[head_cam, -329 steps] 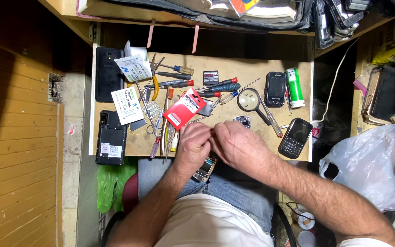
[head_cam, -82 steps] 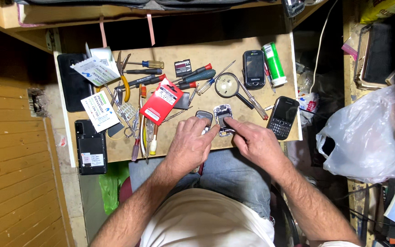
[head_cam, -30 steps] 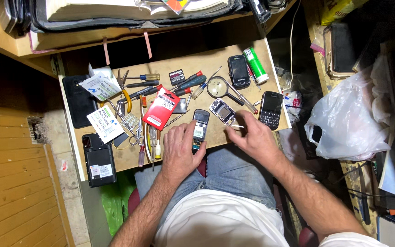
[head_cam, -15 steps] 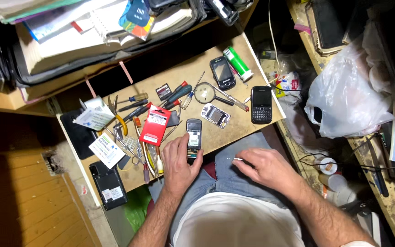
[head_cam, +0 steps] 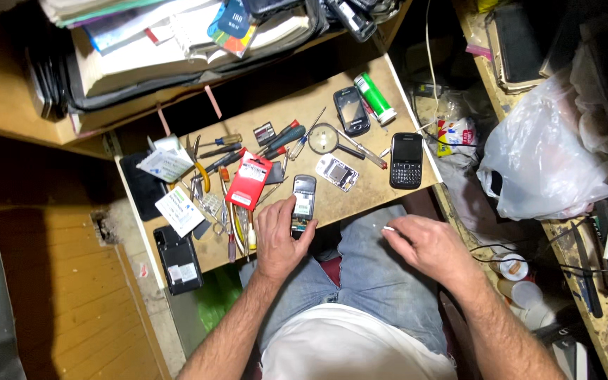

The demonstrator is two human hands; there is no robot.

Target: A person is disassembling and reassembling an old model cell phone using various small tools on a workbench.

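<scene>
while left hand [head_cam: 278, 236] grips opened phone [head_cam: 303, 204] – right hand [head_cam: 427, 243] pinches sth tiny, unclear.

This is a cramped phone-repair workshop. A small wooden worktop [head_cam: 346, 204] is strewn with screwdrivers [head_cam: 284, 138], a magnifying glass [head_cam: 325, 135], a red card pack [head_cam: 249, 181] and several mobile phones [head_cam: 407, 160], one opened phone [head_cam: 303, 200] lying with its back off. Around it stand rough wooden shelves, a stuffed bag of papers [head_cam: 177, 42] and a white plastic bag [head_cam: 550, 148].
</scene>
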